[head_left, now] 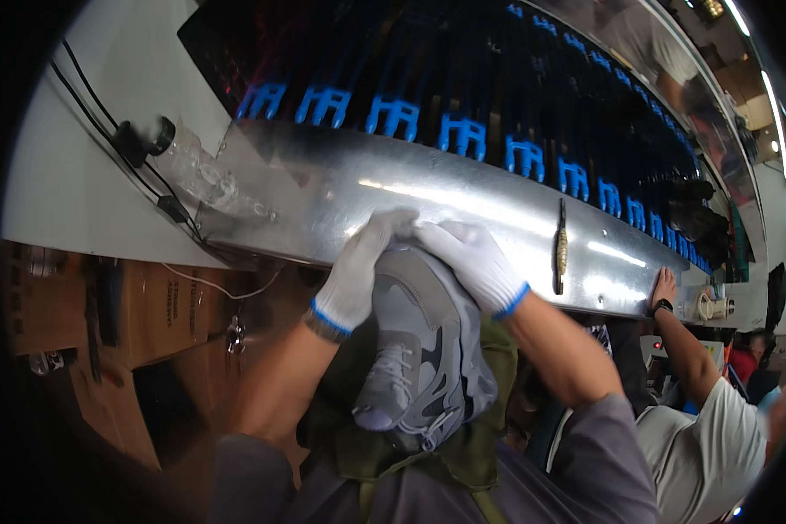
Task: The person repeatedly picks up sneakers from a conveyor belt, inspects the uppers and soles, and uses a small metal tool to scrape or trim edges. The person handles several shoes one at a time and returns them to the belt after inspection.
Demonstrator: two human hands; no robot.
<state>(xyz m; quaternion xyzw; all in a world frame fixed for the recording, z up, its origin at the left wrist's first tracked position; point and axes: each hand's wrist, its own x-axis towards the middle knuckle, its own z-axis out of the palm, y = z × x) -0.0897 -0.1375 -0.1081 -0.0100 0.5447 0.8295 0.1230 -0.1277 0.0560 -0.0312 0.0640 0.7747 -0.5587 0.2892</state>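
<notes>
A grey sneaker [403, 314] with mesh panels and pale laces lies over my lap, its toe pointing away from me. My left hand [367, 265], in a white knit glove with a blue cuff edge, grips the left side of the toe. On the toe's right side is my right hand [468, 262], gloved the same way. The fingers of both hands meet at the toe tip, where they hide the end and blur slightly. Along the right side, another grey shoe part [475, 380] shows, perhaps a second shoe. Beneath lies an olive-green apron [426, 468].
Ahead runs a shiny metal ledge [314, 164] with a slim brass-coloured tool [561, 252] on it. Blue-lit shapes [393, 118] line a dark unit behind. A clear bottle [203, 167] and black cables [92, 124] are left, above cardboard boxes [164, 314]. A co-worker's hand [663, 288] rests right.
</notes>
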